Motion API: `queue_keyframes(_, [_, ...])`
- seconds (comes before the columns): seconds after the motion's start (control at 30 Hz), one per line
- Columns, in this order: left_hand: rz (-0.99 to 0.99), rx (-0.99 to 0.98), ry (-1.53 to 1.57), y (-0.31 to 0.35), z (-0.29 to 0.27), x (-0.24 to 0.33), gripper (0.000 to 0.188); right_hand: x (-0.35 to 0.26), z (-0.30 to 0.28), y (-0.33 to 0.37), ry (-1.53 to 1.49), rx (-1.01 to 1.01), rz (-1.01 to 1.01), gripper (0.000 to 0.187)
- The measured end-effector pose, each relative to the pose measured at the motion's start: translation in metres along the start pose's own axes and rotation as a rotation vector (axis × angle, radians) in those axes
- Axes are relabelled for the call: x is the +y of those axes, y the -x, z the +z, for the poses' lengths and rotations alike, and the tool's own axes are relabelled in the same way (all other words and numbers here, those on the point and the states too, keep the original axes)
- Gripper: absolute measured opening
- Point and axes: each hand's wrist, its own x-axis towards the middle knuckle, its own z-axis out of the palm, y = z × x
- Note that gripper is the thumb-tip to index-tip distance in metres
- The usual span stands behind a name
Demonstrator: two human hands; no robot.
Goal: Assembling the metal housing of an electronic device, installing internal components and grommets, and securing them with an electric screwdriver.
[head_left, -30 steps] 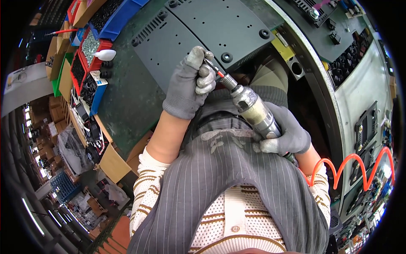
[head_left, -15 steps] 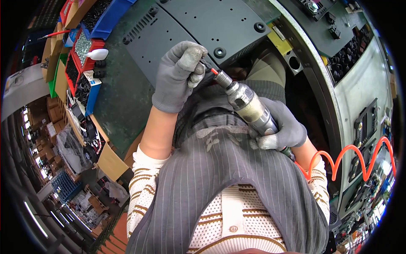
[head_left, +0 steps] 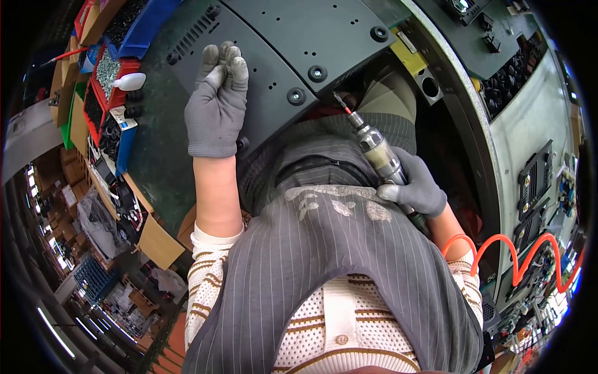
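Observation:
My right hand is wrapped round a pneumatic screwdriver, held above my lap with its bit pointing up and left. The slim bit has a red section and a dark tip; whether a screw sits on the tip is too small to tell. My left hand, in a grey glove like the right, is raised over the dark metal casing. Its fingers are curled together, and anything inside them is hidden. Round black feet are on the casing's upper face, near the screwdriver tip.
Red bins of small hardware and a blue bin stand at the left, beside a white bottle. An orange coiled air hose stretches rightward from the screwdriver. A metal-edged bench curves along the right, bearing black parts.
My left hand has moved away from the bit, up and left over the casing. The screwdriver, still in my right hand, has shifted slightly right, its bit now pointing toward the casing's near edge.

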Motion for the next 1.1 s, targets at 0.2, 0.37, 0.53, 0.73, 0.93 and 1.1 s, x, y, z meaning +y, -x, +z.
queue_keyframes(0.2, [-0.008,0.059,-0.175,0.001,0.003,0.008,0.031,0.004,0.003,-0.006,-0.041,-0.004,-0.004,0.066])
queue_keyframes(0.37, [-0.083,-0.016,-0.199,0.001,-0.007,0.011,0.031,0.002,0.005,-0.008,-0.054,0.010,-0.007,0.062])
queue_keyframes(0.53, [-0.081,-0.047,-0.261,-0.002,-0.010,0.008,0.030,-0.004,0.004,-0.012,0.027,0.028,-0.018,0.057])
queue_keyframes(0.73, [-0.043,-0.050,-0.331,-0.002,-0.008,0.004,0.031,-0.003,-0.003,-0.016,0.054,0.005,-0.038,0.056])
queue_keyframes(0.93, [-0.007,0.058,-0.458,-0.002,0.002,0.000,0.030,-0.009,-0.006,-0.019,0.065,-0.012,-0.020,0.060])
queue_keyframes(1.1, [0.077,0.116,-0.587,0.007,0.011,0.008,0.027,-0.011,-0.004,-0.011,0.030,0.010,-0.031,0.062])
